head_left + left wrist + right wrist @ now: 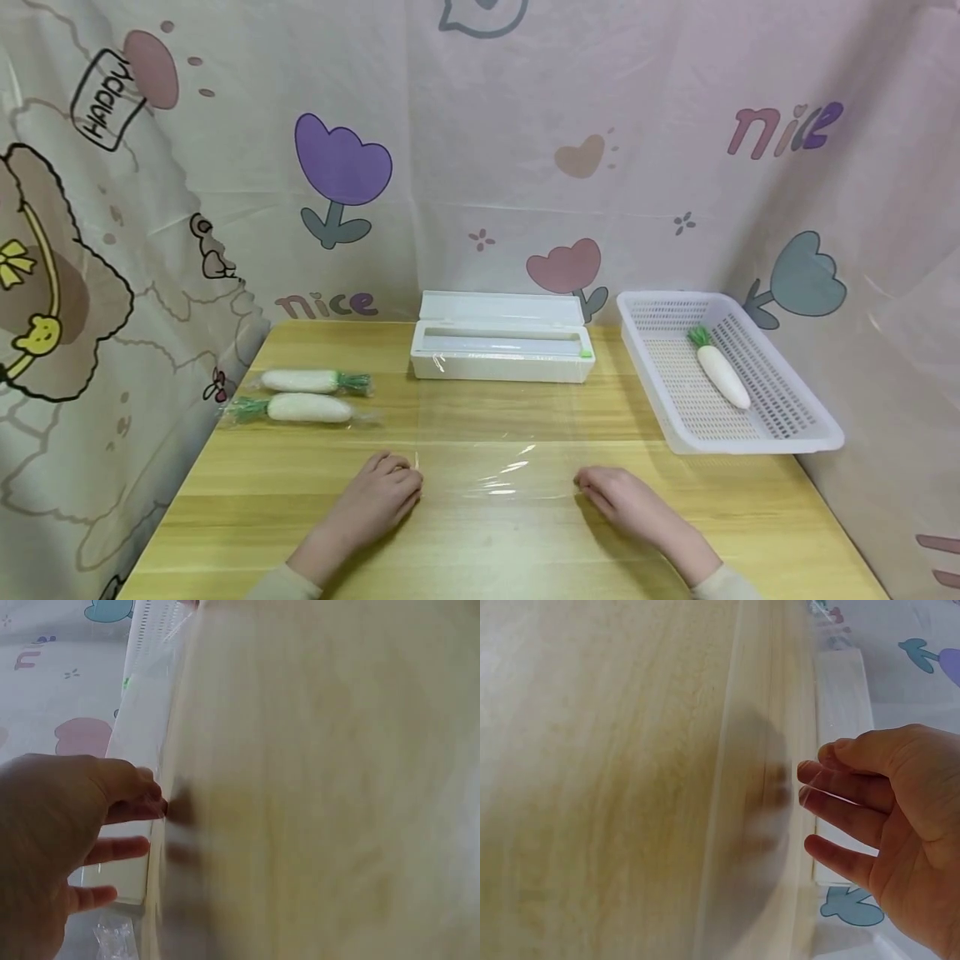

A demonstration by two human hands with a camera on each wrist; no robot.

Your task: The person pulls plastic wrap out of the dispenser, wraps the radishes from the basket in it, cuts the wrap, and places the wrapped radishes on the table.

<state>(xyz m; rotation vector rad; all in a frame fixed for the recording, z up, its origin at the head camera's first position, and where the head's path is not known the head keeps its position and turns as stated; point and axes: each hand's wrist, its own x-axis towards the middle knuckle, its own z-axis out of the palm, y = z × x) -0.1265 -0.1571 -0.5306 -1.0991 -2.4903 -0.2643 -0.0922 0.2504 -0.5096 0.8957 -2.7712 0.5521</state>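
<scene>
Across the middle of the tabletop (487,567), we have one sheet of clear film (498,479) running from one white dispenser box (502,367), lid up. Left hand (375,502): thumb and forefinger pinch a film corner, other fingers loose. Right hand (628,505): same pinch at the opposite corner, other fingers spread. We read the step as pulling out wrap; next move probably calls for keeping it taut and laying it flat, then fetching the bare radish (723,377). Counts: that one, in the one basket (757,445) at right, plus two wrapped radishes (309,407) at left (greens pointing opposite ways).
</scene>
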